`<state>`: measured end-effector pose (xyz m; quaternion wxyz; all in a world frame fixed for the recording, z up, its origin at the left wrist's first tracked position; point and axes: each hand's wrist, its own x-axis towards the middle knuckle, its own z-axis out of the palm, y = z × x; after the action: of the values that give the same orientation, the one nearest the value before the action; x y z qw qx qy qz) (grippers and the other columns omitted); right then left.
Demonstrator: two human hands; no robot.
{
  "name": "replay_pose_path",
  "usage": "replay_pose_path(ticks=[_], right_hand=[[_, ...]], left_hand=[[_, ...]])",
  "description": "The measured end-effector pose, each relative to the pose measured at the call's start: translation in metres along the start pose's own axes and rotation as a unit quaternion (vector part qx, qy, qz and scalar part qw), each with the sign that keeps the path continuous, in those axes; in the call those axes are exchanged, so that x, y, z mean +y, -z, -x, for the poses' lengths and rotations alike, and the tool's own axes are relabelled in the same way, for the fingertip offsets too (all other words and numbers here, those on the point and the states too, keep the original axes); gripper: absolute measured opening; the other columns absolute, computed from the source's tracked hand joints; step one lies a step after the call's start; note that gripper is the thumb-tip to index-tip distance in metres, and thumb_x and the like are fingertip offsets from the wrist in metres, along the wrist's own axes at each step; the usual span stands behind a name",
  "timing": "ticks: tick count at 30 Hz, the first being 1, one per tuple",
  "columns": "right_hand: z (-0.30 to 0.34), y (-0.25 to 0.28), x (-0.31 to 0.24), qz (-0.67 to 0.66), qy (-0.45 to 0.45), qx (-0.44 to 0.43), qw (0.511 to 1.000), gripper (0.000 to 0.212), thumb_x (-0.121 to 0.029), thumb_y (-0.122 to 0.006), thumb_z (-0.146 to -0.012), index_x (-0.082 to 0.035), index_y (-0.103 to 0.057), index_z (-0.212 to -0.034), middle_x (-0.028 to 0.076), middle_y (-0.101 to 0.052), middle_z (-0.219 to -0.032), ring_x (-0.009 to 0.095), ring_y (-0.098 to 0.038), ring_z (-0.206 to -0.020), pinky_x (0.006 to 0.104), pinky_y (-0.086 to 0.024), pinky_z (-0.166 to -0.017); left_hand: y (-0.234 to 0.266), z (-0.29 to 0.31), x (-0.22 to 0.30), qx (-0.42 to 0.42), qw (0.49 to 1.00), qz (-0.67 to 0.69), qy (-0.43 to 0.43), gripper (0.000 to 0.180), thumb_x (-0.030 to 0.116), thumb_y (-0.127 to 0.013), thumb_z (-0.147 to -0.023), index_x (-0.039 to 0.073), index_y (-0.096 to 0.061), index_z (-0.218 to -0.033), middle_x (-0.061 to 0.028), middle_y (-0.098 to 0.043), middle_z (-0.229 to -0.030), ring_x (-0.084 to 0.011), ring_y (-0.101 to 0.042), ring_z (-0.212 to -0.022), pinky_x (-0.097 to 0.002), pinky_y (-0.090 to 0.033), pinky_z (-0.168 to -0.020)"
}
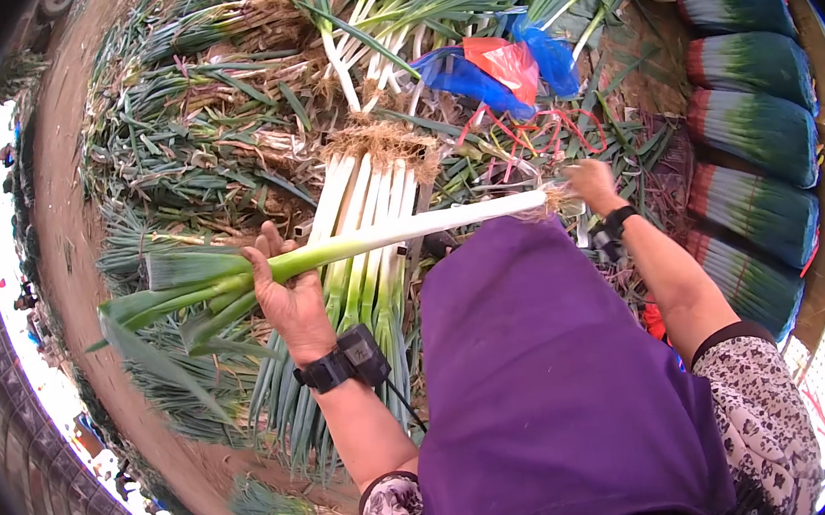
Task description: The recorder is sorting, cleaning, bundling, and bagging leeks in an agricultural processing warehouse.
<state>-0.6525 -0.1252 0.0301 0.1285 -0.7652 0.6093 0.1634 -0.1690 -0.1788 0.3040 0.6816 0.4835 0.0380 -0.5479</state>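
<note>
A long green onion lies level across my front, its white shank to the right and its green leaves to the left. My left hand is closed round it where the white turns green. At the other end my right hand has its fingers bunched at the stringy roots, partly hiding them. Under the held stalk rests a row of cleaned green onions, roots pointing away from me and leaves toward me.
Heaps of green onions and leaf scraps cover the ground at left; untrimmed stalks lie farther off. Blue and red plastic and pink ties sit beyond my right hand. Wrapped bundles line the right side. A purple apron covers my lap.
</note>
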Motion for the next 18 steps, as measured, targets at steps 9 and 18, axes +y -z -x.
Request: replay_pose_path(ticks=[9, 18], right_hand=[[0.144, 0.037, -0.022, -0.368, -0.202, -0.339, 0.842, 0.066, -0.054, -0.041, -0.093, 0.008, -0.063, -0.089, 0.028, -0.064, -0.087, 0.038, -0.065, -0.076, 0.0453, -0.050, -0.069], [0.001, 0.238, -0.153, -0.310, 0.211, 0.186, 0.908, 0.014, -0.015, -0.062, -0.081, -0.004, -0.054, -0.085, 0.012, -0.053, -0.082, 0.030, -0.057, -0.077, 0.0392, -0.048, -0.064]], left_hand=[[0.041, -0.023, 0.021, 0.015, 0.997, 0.070, -0.037, 0.027, 0.031, -0.065, -0.087, 0.010, -0.052, -0.079, -0.0019, -0.052, -0.069, -0.0174, -0.052, -0.068, -0.0362, -0.047, -0.075], [0.024, -0.026, -0.026, 0.053, 0.994, 0.091, 0.000, 0.028, 0.032, -0.062, -0.090, 0.009, -0.049, -0.082, -0.0020, -0.046, -0.070, -0.0173, -0.048, -0.071, -0.0323, -0.044, -0.074]])
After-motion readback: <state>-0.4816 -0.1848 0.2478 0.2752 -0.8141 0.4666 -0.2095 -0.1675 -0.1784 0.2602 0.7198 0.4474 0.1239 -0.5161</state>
